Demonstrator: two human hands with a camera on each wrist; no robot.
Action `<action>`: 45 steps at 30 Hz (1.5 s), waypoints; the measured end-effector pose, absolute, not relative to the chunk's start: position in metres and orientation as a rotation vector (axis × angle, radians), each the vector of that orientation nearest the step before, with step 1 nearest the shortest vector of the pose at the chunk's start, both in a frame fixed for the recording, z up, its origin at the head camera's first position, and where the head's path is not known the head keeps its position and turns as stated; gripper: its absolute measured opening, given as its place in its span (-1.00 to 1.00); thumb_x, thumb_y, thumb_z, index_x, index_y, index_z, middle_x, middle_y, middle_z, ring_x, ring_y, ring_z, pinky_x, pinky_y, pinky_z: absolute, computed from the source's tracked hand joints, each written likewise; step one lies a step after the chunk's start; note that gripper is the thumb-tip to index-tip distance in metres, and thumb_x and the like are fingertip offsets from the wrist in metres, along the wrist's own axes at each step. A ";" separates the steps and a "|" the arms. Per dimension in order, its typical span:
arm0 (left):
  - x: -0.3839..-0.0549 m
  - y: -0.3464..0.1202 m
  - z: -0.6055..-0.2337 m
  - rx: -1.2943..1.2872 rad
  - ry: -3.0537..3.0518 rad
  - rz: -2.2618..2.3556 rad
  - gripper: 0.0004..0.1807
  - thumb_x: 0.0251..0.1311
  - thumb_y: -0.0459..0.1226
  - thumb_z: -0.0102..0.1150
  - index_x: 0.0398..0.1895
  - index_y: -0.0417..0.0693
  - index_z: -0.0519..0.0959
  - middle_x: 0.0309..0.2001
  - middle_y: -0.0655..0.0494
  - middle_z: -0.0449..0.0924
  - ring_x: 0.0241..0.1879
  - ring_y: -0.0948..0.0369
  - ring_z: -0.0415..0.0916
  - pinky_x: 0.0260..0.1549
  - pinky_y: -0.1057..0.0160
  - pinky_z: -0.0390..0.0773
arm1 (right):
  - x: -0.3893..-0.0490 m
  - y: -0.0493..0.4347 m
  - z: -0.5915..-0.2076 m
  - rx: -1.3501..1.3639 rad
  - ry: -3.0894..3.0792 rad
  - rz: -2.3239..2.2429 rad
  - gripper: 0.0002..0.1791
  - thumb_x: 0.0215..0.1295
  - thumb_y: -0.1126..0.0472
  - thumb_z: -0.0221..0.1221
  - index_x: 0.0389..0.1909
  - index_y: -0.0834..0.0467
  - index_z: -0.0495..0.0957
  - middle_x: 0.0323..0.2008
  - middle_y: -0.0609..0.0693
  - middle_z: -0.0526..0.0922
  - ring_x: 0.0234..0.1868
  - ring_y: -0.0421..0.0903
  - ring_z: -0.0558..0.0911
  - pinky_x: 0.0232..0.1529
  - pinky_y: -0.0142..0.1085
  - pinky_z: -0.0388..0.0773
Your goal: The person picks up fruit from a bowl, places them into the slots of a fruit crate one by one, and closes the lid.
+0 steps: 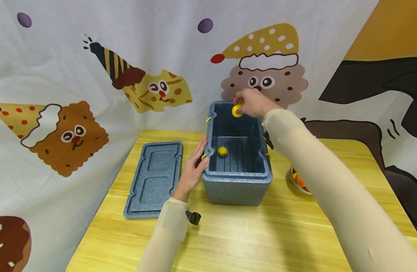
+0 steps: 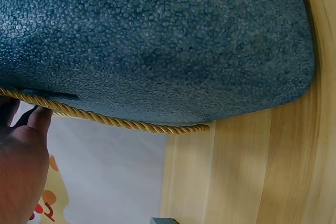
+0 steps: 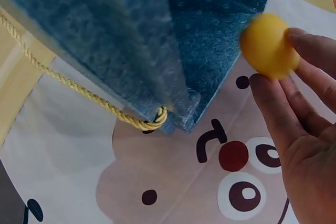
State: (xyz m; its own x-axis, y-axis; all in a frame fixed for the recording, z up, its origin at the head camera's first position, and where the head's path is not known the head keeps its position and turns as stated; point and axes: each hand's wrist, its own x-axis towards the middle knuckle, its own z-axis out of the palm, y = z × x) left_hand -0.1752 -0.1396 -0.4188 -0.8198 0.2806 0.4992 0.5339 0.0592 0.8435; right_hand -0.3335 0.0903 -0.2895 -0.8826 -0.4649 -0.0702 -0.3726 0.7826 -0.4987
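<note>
A blue-grey foam box (image 1: 237, 189) stands uncovered on the table, with yellow rope (image 2: 126, 123) along its outside. My right hand (image 1: 254, 102) is over the far end of the box and pinches a small yellow ball (image 3: 269, 45) between thumb and fingers. On the floor inside the box lies a second yellow ball (image 1: 222, 152), close to the left wall. My left hand (image 1: 192, 170) rests against the box's left side, its fingers stretched along the outside and its thumb near the rim. In the left wrist view, the rope partly hides its fingertips.
The box's matching lid (image 1: 154, 177) lies flat on the wooden table (image 1: 228, 241), left of the box. To the right, a bowl (image 1: 292, 174) with orange and yellow round things is partly hidden by my right sleeve. A cartoon-printed cloth (image 1: 181, 45) hangs behind the table.
</note>
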 end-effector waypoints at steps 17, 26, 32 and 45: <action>-0.174 -0.141 -0.419 -0.825 -2.125 -1.857 -0.42 0.34 -0.61 -0.13 0.40 -0.58 0.05 0.46 -0.43 -0.08 0.46 -0.22 -0.14 0.34 0.19 0.08 | -0.329 0.103 -0.287 -0.699 2.816 -0.736 -0.67 0.37 0.26 0.19 0.12 0.25 0.55 0.09 0.21 0.46 0.09 0.12 0.44 0.08 0.02 0.43; -0.172 -0.141 -0.419 -0.825 -2.120 -1.859 -0.43 0.35 -0.60 -0.14 0.40 -0.59 0.05 0.45 -0.44 -0.08 0.45 -0.23 -0.15 0.34 0.19 0.09 | -0.327 0.111 -0.288 -0.721 2.806 -0.769 -0.66 0.38 0.26 0.18 0.13 0.27 0.54 0.08 0.23 0.50 0.07 0.12 0.46 0.11 0.00 0.43; -0.173 -0.139 -0.419 -0.826 -2.096 -1.857 -0.44 0.37 -0.57 -0.11 0.39 -0.59 0.08 0.45 -0.45 -0.05 0.45 -0.24 -0.13 0.35 0.10 0.08 | -0.325 0.125 -0.284 -0.759 2.828 -0.750 -0.65 0.38 0.27 0.18 0.14 0.29 0.53 0.06 0.22 0.52 0.07 0.13 0.47 0.10 0.02 0.43; -0.175 -0.136 -0.421 -0.813 -2.130 -1.851 -0.43 0.35 -0.59 -0.14 0.40 -0.57 0.08 0.46 -0.41 -0.06 0.46 -0.20 -0.13 0.35 0.02 0.04 | -0.299 0.176 -0.290 -0.794 2.873 -0.986 -0.69 0.33 0.25 0.22 0.03 0.30 0.58 -0.02 0.21 0.51 -0.01 0.14 0.54 0.01 0.07 0.46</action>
State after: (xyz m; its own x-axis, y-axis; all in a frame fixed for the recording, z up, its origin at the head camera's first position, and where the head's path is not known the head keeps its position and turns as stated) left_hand -0.1745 -0.1359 -0.4209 -0.8276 0.2692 0.4926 0.5253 0.0621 0.8486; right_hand -0.2989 0.1759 -0.2900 -0.8720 -0.4634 0.1575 -0.4624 0.6748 -0.5752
